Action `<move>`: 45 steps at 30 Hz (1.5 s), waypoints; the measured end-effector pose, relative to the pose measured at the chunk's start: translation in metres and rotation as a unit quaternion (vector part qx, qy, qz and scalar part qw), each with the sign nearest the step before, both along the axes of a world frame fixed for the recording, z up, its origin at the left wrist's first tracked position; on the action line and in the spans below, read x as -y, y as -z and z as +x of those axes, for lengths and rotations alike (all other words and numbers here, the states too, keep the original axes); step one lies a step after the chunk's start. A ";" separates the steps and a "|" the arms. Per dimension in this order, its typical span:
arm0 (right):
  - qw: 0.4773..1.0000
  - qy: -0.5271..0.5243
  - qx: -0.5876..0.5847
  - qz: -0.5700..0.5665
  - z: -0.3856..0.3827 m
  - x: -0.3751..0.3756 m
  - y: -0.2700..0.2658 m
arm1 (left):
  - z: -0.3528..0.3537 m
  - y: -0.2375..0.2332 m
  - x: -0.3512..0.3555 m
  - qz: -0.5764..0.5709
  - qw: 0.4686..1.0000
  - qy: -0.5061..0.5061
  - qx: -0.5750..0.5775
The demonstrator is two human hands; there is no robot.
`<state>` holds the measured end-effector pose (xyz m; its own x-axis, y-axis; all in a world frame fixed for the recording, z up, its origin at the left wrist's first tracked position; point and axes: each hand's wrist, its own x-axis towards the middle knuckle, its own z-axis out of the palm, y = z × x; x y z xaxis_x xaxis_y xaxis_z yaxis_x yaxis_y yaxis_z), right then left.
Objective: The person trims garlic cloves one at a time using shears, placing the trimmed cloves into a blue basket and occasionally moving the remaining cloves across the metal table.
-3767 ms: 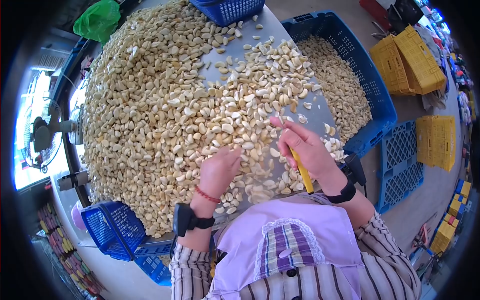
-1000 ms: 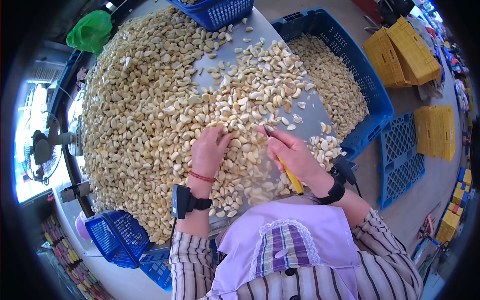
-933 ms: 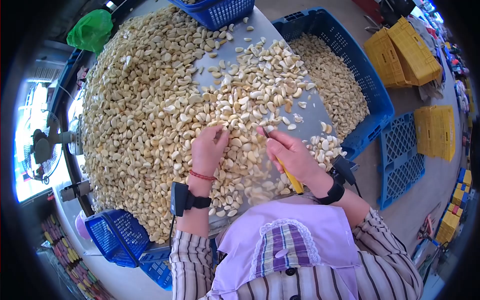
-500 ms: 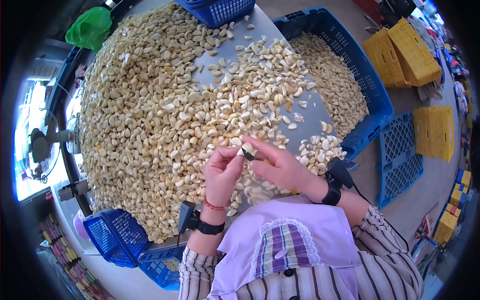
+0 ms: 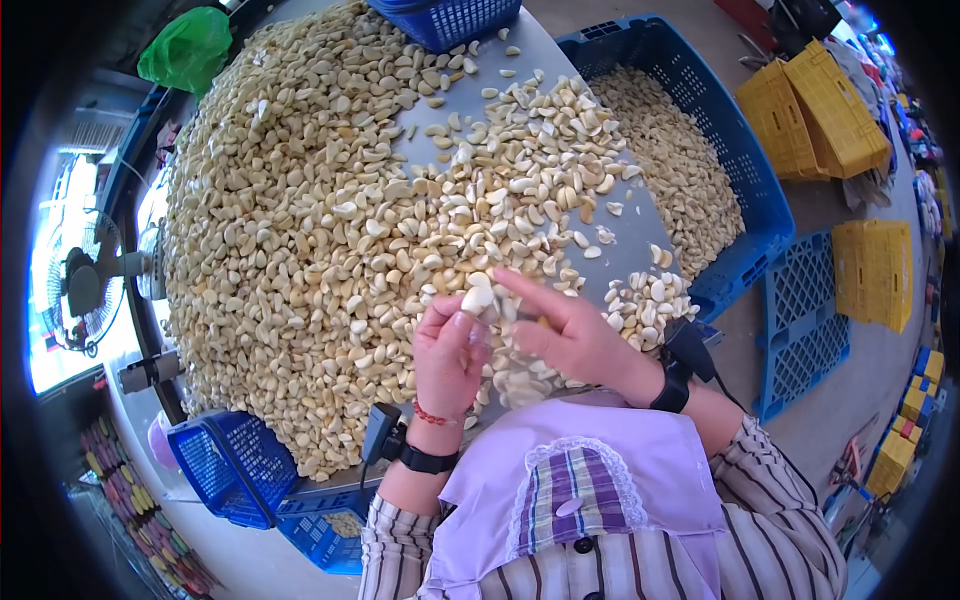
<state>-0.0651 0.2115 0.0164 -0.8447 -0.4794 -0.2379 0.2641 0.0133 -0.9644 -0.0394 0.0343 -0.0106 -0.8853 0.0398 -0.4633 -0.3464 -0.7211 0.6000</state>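
Nut first: it sits pinched between the thumb and fingertips of your left hand, lifted just above the near edge of the heap on the counter. Your right hand is half curled just beside it, forefinger stretched out over the nut. A yellowish sliver shows under the palm, but I cannot tell whether that hand grips anything.

To do this well, I would keep the pinch light (these pieces look brittle) and turn the nut with your left fingertips. Stay low over the counter, so anything you drop lands back on the heap.

The big blue crate on the right is well filled with nuts. The far basket and the near basket, both blue, show too little of their insides to judge. The yellow crates stand stacked on the floor far right, and I cannot see what is in them.
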 end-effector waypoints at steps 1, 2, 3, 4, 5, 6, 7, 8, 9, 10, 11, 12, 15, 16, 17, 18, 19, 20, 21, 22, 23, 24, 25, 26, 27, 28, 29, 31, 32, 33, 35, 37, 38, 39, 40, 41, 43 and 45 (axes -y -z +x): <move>0.998 -0.037 -0.009 0.047 -0.001 0.002 -0.008 | 0.001 -0.003 -0.004 -0.047 0.998 -0.010 0.032; 0.993 -0.073 -0.018 0.095 -0.001 0.003 -0.012 | 0.001 -0.004 -0.006 -0.047 0.998 -0.009 0.032; 0.993 -0.072 -0.018 0.095 -0.001 0.004 -0.011 | 0.003 -0.006 -0.007 -0.040 0.999 -0.003 0.017; 0.993 -0.061 -0.046 0.087 0.000 0.005 -0.009 | 0.004 -0.006 -0.008 -0.033 0.999 0.002 0.002; 0.993 -0.050 -0.073 0.078 0.001 0.006 -0.006 | 0.005 -0.005 -0.007 -0.033 0.999 0.002 0.002; 0.993 -0.050 -0.074 0.078 0.002 0.008 0.003 | 0.007 -0.003 -0.004 -0.002 0.999 0.018 -0.033; 0.995 -0.018 -0.092 0.045 0.005 0.010 0.016 | 0.007 -0.001 -0.001 0.029 0.997 0.034 -0.068; 0.994 0.014 -0.111 0.012 0.006 0.010 0.023 | 0.007 0.002 0.000 0.029 0.997 0.035 -0.068; 0.994 0.015 -0.111 0.012 0.005 0.008 0.020 | 0.007 0.005 0.002 0.136 0.985 0.048 -0.098; 1.000 0.029 -0.012 0.005 0.002 0.005 0.015 | 0.005 0.006 0.003 0.240 0.961 0.060 -0.127; 0.995 0.042 0.088 -0.002 0.000 0.001 0.012 | 0.001 0.004 0.005 0.241 0.960 0.061 -0.127; 0.995 0.042 0.088 -0.001 -0.003 -0.004 0.012 | -0.006 0.001 0.006 0.200 0.975 0.015 -0.093; 0.967 0.170 0.156 -0.110 -0.014 -0.021 0.016 | -0.039 0.018 0.020 0.100 0.994 0.036 -0.028; 0.960 0.199 0.158 -0.117 -0.017 -0.025 0.020 | -0.054 0.021 0.012 -0.205 0.970 0.067 -0.113; 0.953 0.228 0.158 -0.124 -0.019 -0.028 0.022 | -0.067 0.023 0.005 -0.490 0.847 0.091 -0.187; 0.950 0.238 0.160 -0.123 -0.020 -0.029 0.020 | -0.079 0.031 -0.001 -0.489 0.847 0.090 -0.188; 0.950 0.238 0.158 -0.123 -0.020 -0.030 0.019 | -0.089 0.046 -0.005 -0.626 0.727 0.139 -0.245; 0.950 0.235 0.157 -0.130 -0.020 -0.031 0.019 | -0.095 0.056 -0.007 -0.740 0.577 0.182 -0.294; 0.950 0.234 0.155 -0.137 -0.020 -0.033 0.018 | -0.099 0.061 -0.008 -0.739 0.576 0.181 -0.297; 0.949 0.239 0.152 -0.138 -0.020 -0.035 0.017 | -0.103 0.065 -0.009 -0.711 0.611 0.192 -0.290; 0.947 0.246 0.149 -0.142 -0.020 -0.038 0.017 | -0.108 0.070 -0.010 -0.680 0.646 0.204 -0.283; 0.945 0.254 0.149 -0.145 -0.017 -0.042 0.018 | -0.110 0.062 -0.010 -0.530 0.792 0.244 -0.180; 0.942 0.261 0.152 -0.144 -0.015 -0.046 0.020 | -0.110 0.056 0.001 -0.376 0.891 0.219 -0.130; 0.937 0.278 0.156 -0.146 -0.016 -0.051 0.023 | -0.111 0.049 0.013 -0.211 0.957 0.184 -0.074; 0.931 0.294 0.160 -0.148 -0.017 -0.055 0.026 | -0.109 0.039 0.016 -0.184 0.973 0.113 -0.078; 0.925 0.309 0.157 -0.156 -0.018 -0.058 0.028 | -0.111 0.040 0.027 -0.140 0.980 0.077 -0.118; 0.925 0.308 0.160 -0.156 -0.018 -0.060 0.030 | -0.112 0.042 0.037 -0.096 0.982 0.038 -0.157; 0.919 0.318 0.172 -0.159 -0.020 -0.062 0.031 | -0.123 0.060 0.041 -0.349 0.923 0.037 -0.155; 0.917 0.320 0.174 -0.163 -0.021 -0.061 0.031 | -0.126 0.070 0.043 -0.576 0.803 0.036 -0.145; 0.918 0.315 0.174 -0.163 -0.023 -0.060 0.030 | -0.121 0.076 0.031 -0.669 0.713 0.071 -0.196; 0.917 0.315 0.172 -0.176 -0.028 -0.056 0.025 | -0.106 0.079 -0.013 -0.775 0.567 0.115 -0.255; 0.918 0.310 0.166 -0.181 -0.033 -0.053 0.021 | -0.095 0.067 -0.045 -0.735 0.585 0.174 -0.295; 0.918 0.310 0.165 -0.183 -0.035 -0.053 0.018 | -0.094 0.088 -0.056 -0.726 0.532 0.293 -0.323; 0.920 0.305 0.165 -0.183 -0.037 -0.055 0.017 | -0.083 0.078 -0.075 -0.680 0.617 0.223 -0.329; 0.908 0.304 0.177 -0.229 -0.040 -0.059 0.015 | -0.077 0.076 -0.086 -0.631 0.634 0.328 -0.303; 0.893 0.304 0.188 -0.273 -0.043 -0.064 0.014 | -0.070 0.072 -0.088 -0.632 0.634 0.327 -0.304; 0.870 0.327 0.193 -0.314 -0.051 -0.083 0.012 | -0.055 0.060 -0.090 -0.429 0.733 0.441 -0.289; 0.812 0.417 0.230 -0.337 -0.059 -0.099 0.001 | -0.051 0.041 -0.073 -0.276 0.833 0.459 -0.136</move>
<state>-0.1244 0.3100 0.0151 -0.8387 0.0613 -0.5411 0.2451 -0.8448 -0.4757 -0.0904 0.1071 -0.0516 -0.6741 0.6061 -0.4222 -0.3969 0.1848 0.8991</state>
